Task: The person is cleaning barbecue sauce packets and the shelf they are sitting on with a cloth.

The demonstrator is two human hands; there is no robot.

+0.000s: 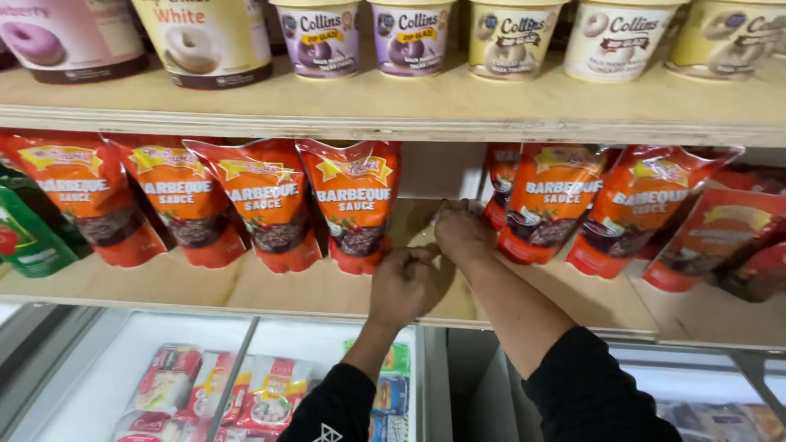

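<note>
Head view: both hands — left hand (403, 282) and right hand (463, 233), curled and holding nothing visible — rest in the shelf (327, 290) gap between orange sauce pouches (358, 205); the person should straighten neighbouring pouches gently.

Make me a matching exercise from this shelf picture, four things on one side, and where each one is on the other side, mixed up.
Things:
1. left hand
2. right hand
3. orange sauce pouches
4. tubs with doughnut pictures

Places:
A. standing in a row on the top shelf
B. leaning upright along the middle shelf, either side of a gap
C. in the gap between the pouches, close to the shelf's front edge
D. further back in the gap, next to the pouch to the right of it

Pairs: 1-C, 2-D, 3-B, 4-A
</note>
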